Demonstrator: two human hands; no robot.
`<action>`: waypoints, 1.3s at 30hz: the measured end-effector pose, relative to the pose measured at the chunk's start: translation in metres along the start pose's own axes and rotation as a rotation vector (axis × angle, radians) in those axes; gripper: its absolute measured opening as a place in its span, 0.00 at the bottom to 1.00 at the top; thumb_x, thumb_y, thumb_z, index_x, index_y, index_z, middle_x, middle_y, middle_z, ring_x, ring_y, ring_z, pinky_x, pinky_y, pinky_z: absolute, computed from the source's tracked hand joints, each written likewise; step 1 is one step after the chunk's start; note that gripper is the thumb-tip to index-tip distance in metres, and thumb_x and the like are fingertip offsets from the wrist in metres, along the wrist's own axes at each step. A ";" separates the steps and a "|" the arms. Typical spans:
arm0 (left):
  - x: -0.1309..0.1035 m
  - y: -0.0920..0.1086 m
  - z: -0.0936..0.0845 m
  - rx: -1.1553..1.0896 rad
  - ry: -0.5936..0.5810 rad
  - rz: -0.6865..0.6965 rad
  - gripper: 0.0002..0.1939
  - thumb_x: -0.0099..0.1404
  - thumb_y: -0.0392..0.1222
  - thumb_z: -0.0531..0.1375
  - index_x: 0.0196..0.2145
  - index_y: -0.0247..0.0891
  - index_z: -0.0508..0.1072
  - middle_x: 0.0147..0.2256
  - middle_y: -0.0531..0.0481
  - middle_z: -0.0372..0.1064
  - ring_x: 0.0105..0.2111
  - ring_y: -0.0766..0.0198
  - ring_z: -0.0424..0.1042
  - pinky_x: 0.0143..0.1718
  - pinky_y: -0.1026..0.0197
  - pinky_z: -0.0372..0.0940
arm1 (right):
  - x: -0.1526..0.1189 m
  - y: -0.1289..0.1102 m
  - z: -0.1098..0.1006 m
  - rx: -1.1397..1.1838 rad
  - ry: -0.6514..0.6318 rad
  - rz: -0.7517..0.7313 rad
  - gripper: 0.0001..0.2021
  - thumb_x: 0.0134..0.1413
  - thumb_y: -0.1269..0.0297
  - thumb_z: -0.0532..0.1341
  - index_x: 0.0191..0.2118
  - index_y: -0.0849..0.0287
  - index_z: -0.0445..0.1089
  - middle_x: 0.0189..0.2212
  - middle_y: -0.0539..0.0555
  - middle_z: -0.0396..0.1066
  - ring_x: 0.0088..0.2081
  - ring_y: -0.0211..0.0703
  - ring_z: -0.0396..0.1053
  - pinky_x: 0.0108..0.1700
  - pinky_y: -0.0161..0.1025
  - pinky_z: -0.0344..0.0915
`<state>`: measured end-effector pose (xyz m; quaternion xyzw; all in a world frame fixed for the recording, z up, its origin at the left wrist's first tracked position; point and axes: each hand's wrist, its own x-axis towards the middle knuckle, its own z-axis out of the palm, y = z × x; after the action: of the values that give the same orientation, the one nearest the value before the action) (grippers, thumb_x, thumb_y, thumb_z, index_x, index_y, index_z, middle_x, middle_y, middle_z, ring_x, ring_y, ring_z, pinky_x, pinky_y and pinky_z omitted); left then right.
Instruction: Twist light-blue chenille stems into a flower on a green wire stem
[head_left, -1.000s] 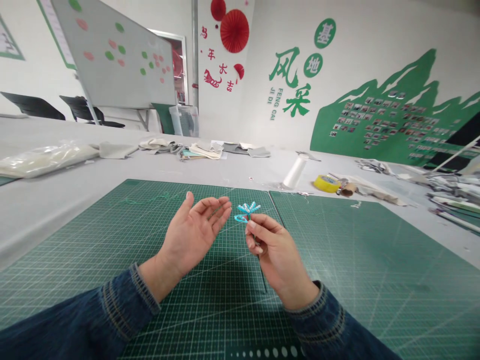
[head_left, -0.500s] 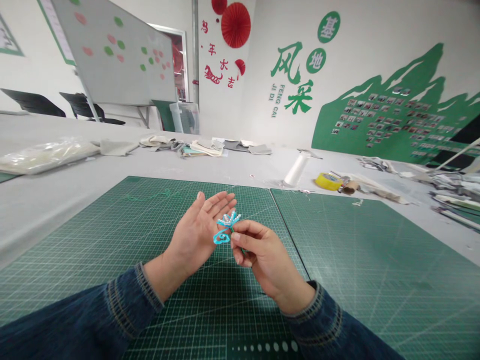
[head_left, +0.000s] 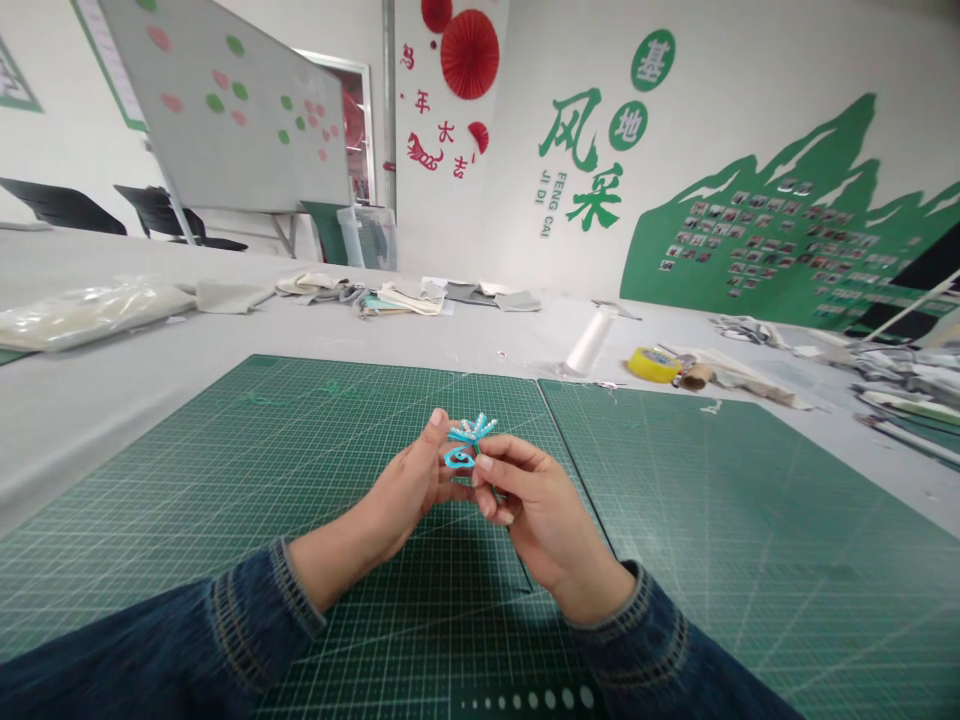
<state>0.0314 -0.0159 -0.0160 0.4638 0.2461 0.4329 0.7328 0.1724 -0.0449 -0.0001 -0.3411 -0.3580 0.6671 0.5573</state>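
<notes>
A small blue craft flower (head_left: 472, 430) with white bead-like edging stands above a thin dark green stem (head_left: 519, 560). Beneath its petals hangs a blue looped leaf shape (head_left: 459, 457). My right hand (head_left: 536, 500) pinches the stem just under the flower head, between thumb and fingers. Close on the other side, my left hand (head_left: 409, 485) is cupped with its thumb up and fingers apart behind the flower. Whether those fingertips touch the flower or my right hand is hard to tell.
Two green cutting mats (head_left: 187, 480) lie side by side under my hands. Beyond them are a white thread cone (head_left: 591, 342), a roll of yellow tape (head_left: 652, 365), fabric scraps (head_left: 409, 297) and a plastic-wrapped bundle (head_left: 94, 312). Green thread (head_left: 300, 393) lies on the left mat.
My left hand has turned from palm-up to thumb-up, its fingers curling behind the flower. The flower has moved slightly right and up with my right hand, and more of its stem shows.
</notes>
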 end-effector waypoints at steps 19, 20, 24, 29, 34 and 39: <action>-0.009 0.007 0.015 0.256 0.228 0.149 0.13 0.59 0.44 0.66 0.41 0.38 0.75 0.23 0.55 0.70 0.24 0.67 0.67 0.27 0.64 0.60 | 0.000 0.008 0.004 -0.105 0.177 -0.177 0.08 0.45 0.66 0.70 0.32 0.61 0.73 0.18 0.46 0.68 0.18 0.31 0.62 0.19 0.29 0.54; -0.009 0.007 0.016 0.217 0.268 0.146 0.11 0.58 0.44 0.67 0.37 0.37 0.76 0.21 0.56 0.68 0.21 0.69 0.64 0.24 0.65 0.57 | 0.000 0.009 0.005 -0.130 0.169 -0.188 0.07 0.46 0.66 0.70 0.31 0.61 0.73 0.17 0.46 0.67 0.18 0.31 0.62 0.19 0.29 0.54; -0.010 0.009 0.017 0.105 0.393 0.091 0.12 0.52 0.44 0.72 0.30 0.35 0.76 0.15 0.61 0.56 0.15 0.76 0.46 0.16 0.66 0.41 | -0.002 0.012 0.008 -0.185 0.135 -0.199 0.07 0.50 0.64 0.69 0.29 0.60 0.71 0.17 0.45 0.66 0.18 0.32 0.62 0.19 0.30 0.56; -0.011 0.009 0.013 0.056 0.395 0.061 0.14 0.51 0.45 0.73 0.28 0.35 0.75 0.16 0.61 0.53 0.15 0.77 0.44 0.16 0.67 0.39 | -0.004 0.011 0.008 -0.181 0.078 -0.172 0.09 0.50 0.63 0.69 0.28 0.59 0.69 0.17 0.45 0.65 0.17 0.32 0.62 0.18 0.29 0.55; -0.009 0.013 0.002 -0.019 0.326 0.082 0.12 0.54 0.44 0.72 0.31 0.34 0.76 0.22 0.56 0.66 0.16 0.79 0.47 0.15 0.70 0.42 | -0.003 0.006 0.004 -0.026 -0.128 0.002 0.11 0.59 0.57 0.62 0.34 0.62 0.73 0.24 0.50 0.69 0.18 0.31 0.63 0.17 0.29 0.49; -0.010 0.016 -0.002 -0.088 0.316 0.023 0.12 0.51 0.42 0.74 0.31 0.34 0.78 0.20 0.56 0.66 0.17 0.78 0.54 0.19 0.74 0.55 | -0.002 0.005 0.000 0.056 -0.252 0.117 0.10 0.58 0.60 0.63 0.33 0.63 0.72 0.22 0.49 0.67 0.18 0.30 0.61 0.17 0.28 0.46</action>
<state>0.0181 -0.0209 -0.0036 0.3603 0.3338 0.5191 0.6995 0.1699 -0.0478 -0.0045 -0.2591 -0.3859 0.7456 0.4776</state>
